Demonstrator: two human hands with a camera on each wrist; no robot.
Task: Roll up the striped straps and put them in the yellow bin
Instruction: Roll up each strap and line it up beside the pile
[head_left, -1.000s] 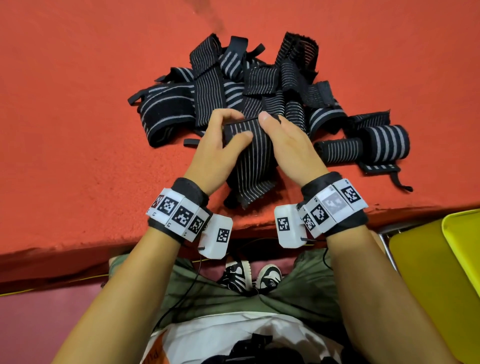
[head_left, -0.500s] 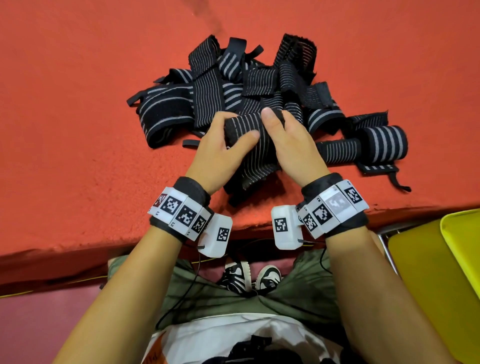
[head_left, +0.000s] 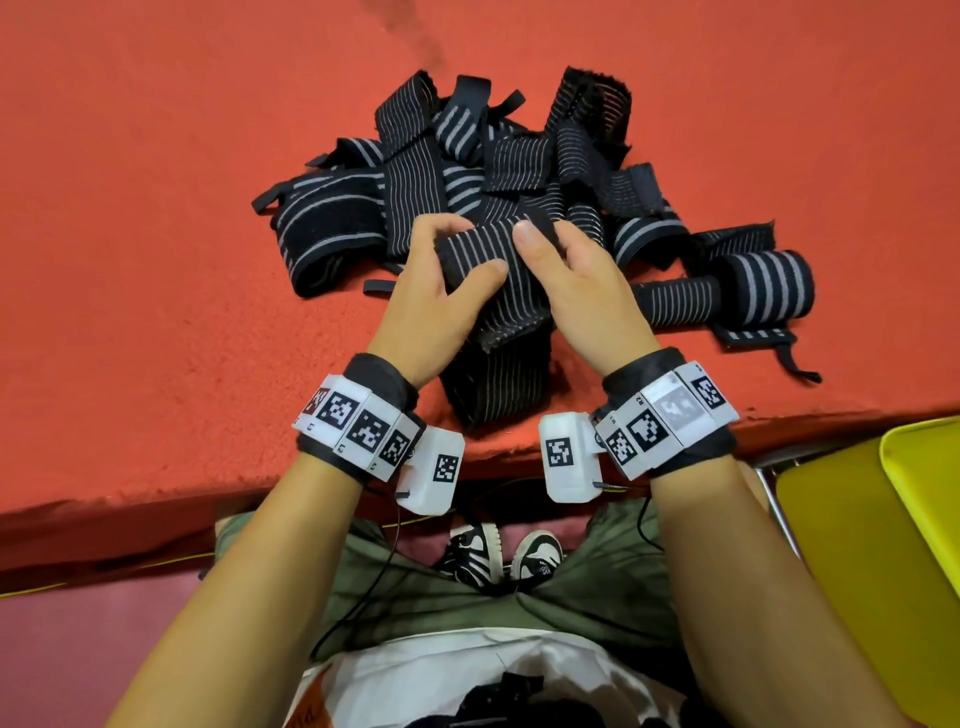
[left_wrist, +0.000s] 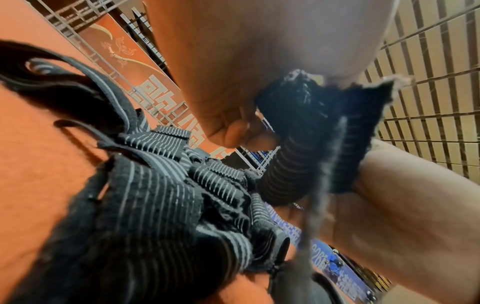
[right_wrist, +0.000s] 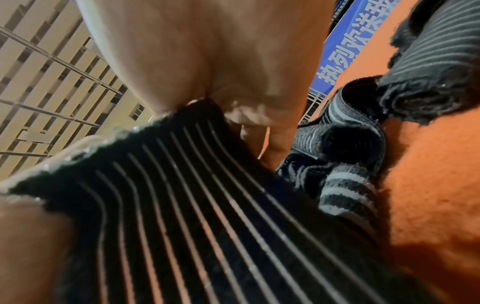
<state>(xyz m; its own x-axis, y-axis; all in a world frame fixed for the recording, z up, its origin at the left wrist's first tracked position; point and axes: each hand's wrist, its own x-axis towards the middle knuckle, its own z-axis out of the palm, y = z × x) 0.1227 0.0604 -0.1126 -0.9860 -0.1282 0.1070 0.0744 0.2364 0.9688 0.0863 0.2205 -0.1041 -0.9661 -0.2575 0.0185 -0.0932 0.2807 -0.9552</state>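
Both hands hold one black strap with thin grey stripes (head_left: 485, 249) above the red table. My left hand (head_left: 441, 280) grips its rolled end, thumb across the front and fingers curled behind. My right hand (head_left: 566, 270) pinches the same roll from the right, thumb on top. The loose tail (head_left: 498, 384) hangs down to the table's front edge. In the left wrist view the roll (left_wrist: 306, 148) sits between the two hands. In the right wrist view the striped tail (right_wrist: 194, 216) fills the foreground. The yellow bin (head_left: 919, 499) stands at the lower right.
A pile of loose striped straps (head_left: 467, 171) lies on the red felt table (head_left: 156, 260) just beyond my hands. Two rolled straps (head_left: 763, 283) lie to the right of the pile. The table's front edge runs right under my wrists.
The roll has grown thicker as both hands wound it, and the free tail has become shorter. The hands stayed in about the same place, slightly raised.
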